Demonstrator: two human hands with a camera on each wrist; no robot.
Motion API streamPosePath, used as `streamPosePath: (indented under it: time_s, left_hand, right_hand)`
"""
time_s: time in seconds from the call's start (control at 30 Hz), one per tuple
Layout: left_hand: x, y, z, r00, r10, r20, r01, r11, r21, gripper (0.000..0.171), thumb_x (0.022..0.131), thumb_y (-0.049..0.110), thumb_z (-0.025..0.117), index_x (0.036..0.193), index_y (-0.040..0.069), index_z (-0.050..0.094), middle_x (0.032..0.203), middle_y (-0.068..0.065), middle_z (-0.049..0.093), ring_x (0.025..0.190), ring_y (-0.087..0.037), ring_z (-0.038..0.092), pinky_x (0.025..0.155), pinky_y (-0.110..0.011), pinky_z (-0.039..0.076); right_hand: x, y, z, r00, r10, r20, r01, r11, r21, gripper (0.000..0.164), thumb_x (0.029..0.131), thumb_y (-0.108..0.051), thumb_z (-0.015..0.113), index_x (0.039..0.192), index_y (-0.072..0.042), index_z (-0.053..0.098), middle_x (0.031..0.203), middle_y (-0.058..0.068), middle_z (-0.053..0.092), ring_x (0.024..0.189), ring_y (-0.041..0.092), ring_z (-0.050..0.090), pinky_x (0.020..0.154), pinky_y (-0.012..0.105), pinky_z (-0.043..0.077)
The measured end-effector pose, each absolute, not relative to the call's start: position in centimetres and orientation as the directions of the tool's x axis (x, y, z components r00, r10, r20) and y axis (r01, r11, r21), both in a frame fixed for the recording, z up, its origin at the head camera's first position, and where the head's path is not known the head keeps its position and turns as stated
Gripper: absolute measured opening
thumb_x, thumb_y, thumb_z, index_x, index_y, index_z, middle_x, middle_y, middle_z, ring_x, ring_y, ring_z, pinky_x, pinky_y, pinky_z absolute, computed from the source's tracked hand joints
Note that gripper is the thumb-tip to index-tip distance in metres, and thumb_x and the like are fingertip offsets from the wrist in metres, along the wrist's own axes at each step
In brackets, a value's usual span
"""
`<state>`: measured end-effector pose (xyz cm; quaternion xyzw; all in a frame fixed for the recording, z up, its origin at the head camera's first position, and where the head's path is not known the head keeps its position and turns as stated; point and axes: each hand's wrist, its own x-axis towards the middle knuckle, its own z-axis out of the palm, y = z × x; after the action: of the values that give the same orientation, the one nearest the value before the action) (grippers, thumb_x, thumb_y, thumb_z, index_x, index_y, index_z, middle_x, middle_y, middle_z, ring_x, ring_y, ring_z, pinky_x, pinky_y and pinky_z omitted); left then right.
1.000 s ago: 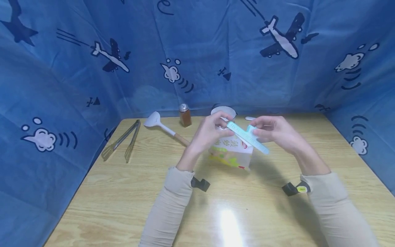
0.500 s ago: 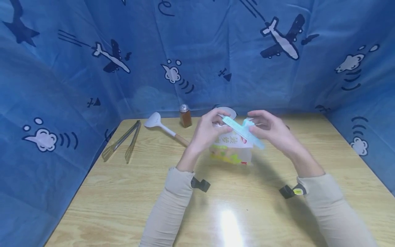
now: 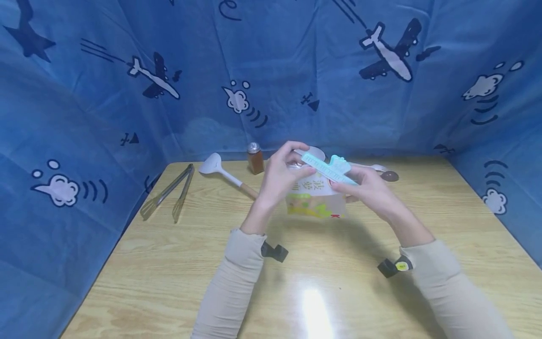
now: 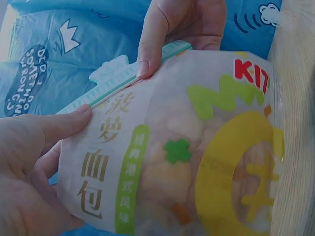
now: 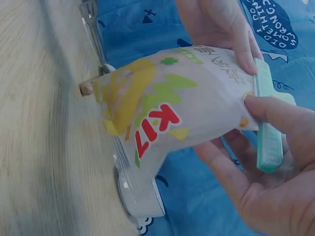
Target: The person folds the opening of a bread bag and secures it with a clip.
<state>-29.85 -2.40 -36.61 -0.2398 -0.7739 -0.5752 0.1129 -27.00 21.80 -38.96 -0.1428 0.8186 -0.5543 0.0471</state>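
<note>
A printed bread bag (image 4: 167, 142), white and see-through with yellow and green marks, is held up above the table. Along its top edge lies a mint-green bag clip (image 3: 328, 168); I cannot tell whether the clip is fully closed. My left hand (image 3: 279, 174) pinches the bag's top corner at one end of the clip, thumb on the near side. My right hand (image 3: 374, 188) pinches the bag and clip farther along, its thumb (image 5: 266, 105) pressing the bag's edge beside the clip. Pale lumps of food show dimly through the bag.
Metal tongs (image 3: 173, 186) lie at the left. Beside them is a white turner (image 3: 210, 165) with a wooden handle. A shaker jar (image 3: 256, 162) of brown contents stands at the back. Behind the hands are a white bowl (image 3: 316, 152) and a dark-bowled spoon (image 3: 389, 176). Blue cloth (image 3: 271, 70) surrounds the table.
The clip has moved left and up onto the bag's top edge. My right hand has shifted left and now grips the bag and clip together. The bag has risen slightly.
</note>
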Motion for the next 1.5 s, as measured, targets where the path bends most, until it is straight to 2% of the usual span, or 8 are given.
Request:
streamPosePath:
  time_s: [0.33,0.53,0.73,0.87,1.07,1.2,1.33,1.5]
  left_hand:
    - [-29.9,-2.9,-36.0,-0.844,0.271,0.464,0.522,0.212,0.826,0.041,0.088,0.012,0.085,0.125,0.013,0.067,0.105,-0.011,0.078,0.1,-0.024,0.07,0.092,-0.035,0.054]
    - [-30.2,-3.3,-35.8,-0.845,0.261,0.467,0.514,0.155,0.844,0.055,0.091,0.016,0.082,0.139,0.012,0.057,0.132,-0.011,0.07,0.122,-0.032,0.064,0.107,-0.041,0.051]
    - [-30.7,-4.2,-35.9,-0.899,0.379,0.22,0.272,0.09,0.958,0.056,0.103,0.027,0.068,0.152,0.017,0.043,0.143,-0.01,0.061,0.131,-0.027,0.058,0.11,-0.047,0.049]
    - [-30.8,-4.6,-36.1,-0.87,0.492,0.029,0.104,0.126,0.987,0.056,0.105,0.03,0.065,0.154,0.02,0.039,0.15,-0.011,0.056,0.138,-0.029,0.058,0.109,-0.052,0.053]
    - [-30.9,-4.2,-36.5,-0.853,0.519,-0.051,0.047,0.174,0.984,0.074,0.101,0.023,0.071,0.164,0.024,0.031,0.164,-0.012,0.046,0.138,-0.035,0.06,0.102,-0.048,0.059]
    - [-31.1,-4.0,-37.0,-0.871,0.488,-0.062,0.039,0.195,0.98,0.069,0.1,0.021,0.072,0.16,0.021,0.036,0.163,-0.011,0.048,0.135,-0.032,0.062,0.099,-0.044,0.06]
    - [-31.1,-4.0,-37.6,-0.876,0.476,-0.08,0.018,0.199,0.98,0.06,0.101,0.018,0.07,0.153,0.016,0.042,0.158,-0.011,0.054,0.131,-0.032,0.064,0.1,-0.044,0.059]
    - [-31.1,-4.2,-38.4,-0.88,0.458,-0.126,-0.049,0.177,0.983,0.06,0.101,0.012,0.068,0.154,0.011,0.041,0.156,-0.015,0.055,0.125,-0.03,0.066,0.103,-0.047,0.057]
  right_hand:
    - [-26.7,22.5,-38.0,-0.961,-0.263,0.081,-0.17,0.337,-0.926,0.049,0.102,-0.028,0.071,0.143,-0.005,0.06,0.112,-0.01,0.075,0.097,0.004,0.074,0.082,0.035,0.064]
    - [-26.8,23.1,-37.6,-0.963,-0.247,0.107,-0.178,0.285,-0.942,0.05,0.103,-0.026,0.07,0.144,-0.001,0.058,0.105,-0.018,0.075,0.096,0.004,0.075,0.08,0.036,0.065]
    - [-26.9,23.7,-37.2,-0.969,-0.22,0.113,-0.161,0.21,-0.965,0.05,0.104,-0.023,0.068,0.147,-0.001,0.054,0.107,-0.016,0.076,0.095,0.006,0.076,0.079,0.037,0.065]
    - [-27.0,24.1,-37.1,-0.975,-0.201,0.097,-0.13,0.155,-0.979,0.049,0.105,-0.023,0.065,0.148,-0.004,0.052,0.112,-0.015,0.074,0.097,0.007,0.076,0.08,0.037,0.064]
    - [-27.5,24.3,-37.3,-0.983,-0.179,0.039,-0.051,0.061,-0.997,0.037,0.106,-0.024,0.064,0.14,-0.012,0.053,0.107,-0.014,0.076,0.095,0.006,0.076,0.08,0.034,0.064]
    - [-27.7,24.1,-37.7,-0.985,-0.17,-0.026,0.014,0.073,-0.997,0.028,0.106,-0.028,0.064,0.13,-0.017,0.053,0.101,-0.015,0.075,0.094,0.005,0.074,0.082,0.032,0.063]
    - [-27.8,24.4,-38.1,-0.973,-0.212,-0.091,0.083,0.046,-0.995,0.051,0.108,-0.032,0.06,0.15,-0.009,0.042,0.107,-0.014,0.072,0.099,0.007,0.073,0.087,0.033,0.062]
    - [-27.9,25.5,-38.9,-0.916,-0.361,-0.173,0.201,-0.042,-0.979,0.083,0.11,-0.028,0.055,0.168,-0.005,-0.001,0.124,-0.009,0.064,0.106,0.015,0.074,0.093,0.037,0.061]
